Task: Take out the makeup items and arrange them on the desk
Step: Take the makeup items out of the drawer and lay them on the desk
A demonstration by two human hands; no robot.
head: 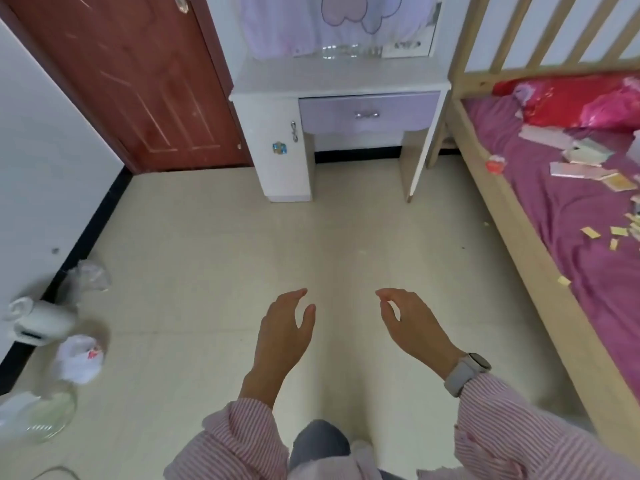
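Bedroom floor ahead; white counter (341, 77) w/ lilac drawer (369, 110) closed. Your left hand (284, 336) & right hand (412, 323) hover before it, fingers apart, holding nothing.

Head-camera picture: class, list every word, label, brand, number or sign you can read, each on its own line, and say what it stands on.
None can be read.
White bag on the floor: a red print, too blurred to read.
Blue sticker on the desk cabinet door: too small to tell.
Packets on the bed: no legible print.
Watch on the right wrist: its face is turned away.
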